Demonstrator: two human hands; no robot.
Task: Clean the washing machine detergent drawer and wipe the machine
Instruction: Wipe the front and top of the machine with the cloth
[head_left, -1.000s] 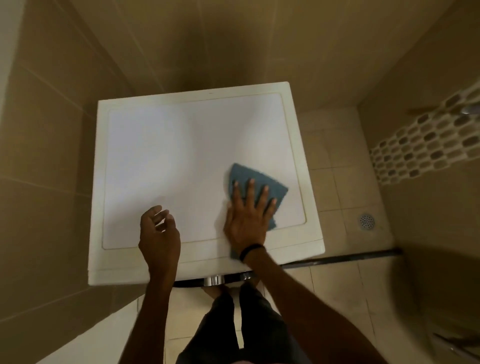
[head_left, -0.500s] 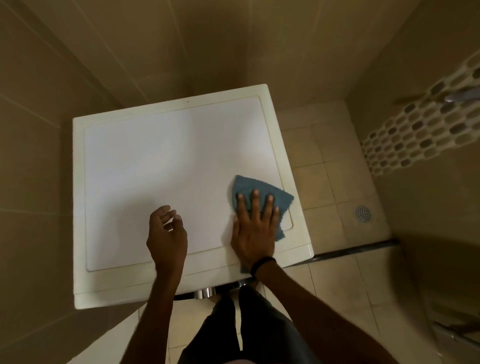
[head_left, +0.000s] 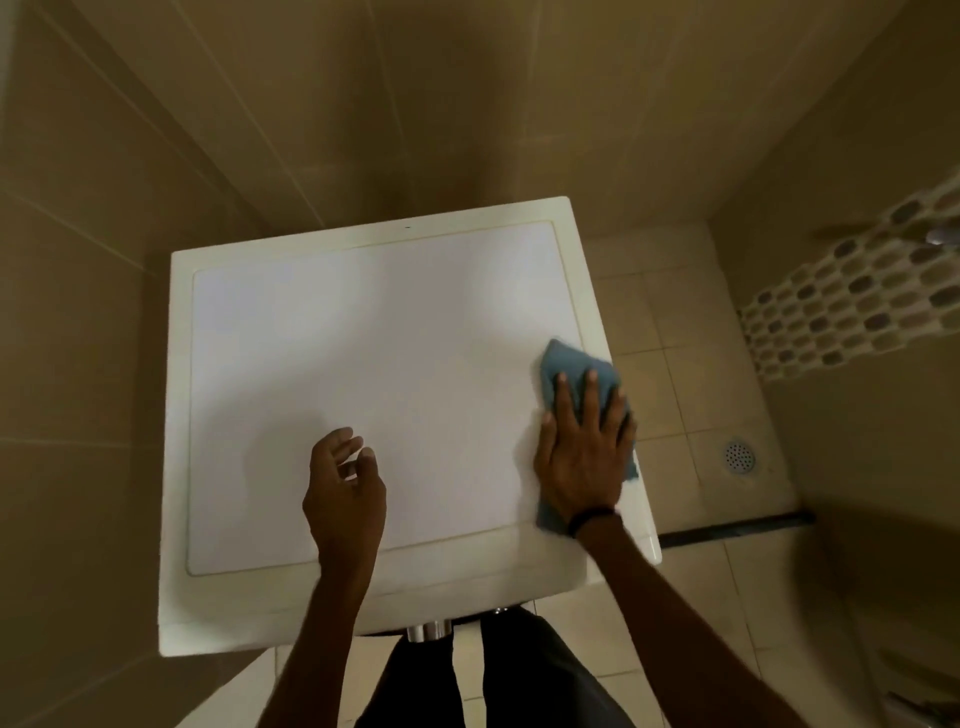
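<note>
I look straight down on the white top of the washing machine (head_left: 322, 364). A blue cloth (head_left: 563, 364) lies at the top's right edge, partly hanging over the rim. My right hand (head_left: 584, 452) presses flat on the cloth with straight, spread fingers. Over the front middle of the top, my left hand (head_left: 343, 493) hovers with loosely curled fingers and holds nothing. The detergent drawer is hidden below the top's front edge.
Beige tiled walls stand close behind and to the left of the machine. Tiled floor with a round drain (head_left: 738, 457) lies to the right, beside a mosaic strip (head_left: 852, 306) on the right wall. A chrome knob (head_left: 428, 631) pokes out under the front edge.
My right hand has slid the blue cloth to the right, up to the edge of the top. The left hand kept its place near the front middle.
</note>
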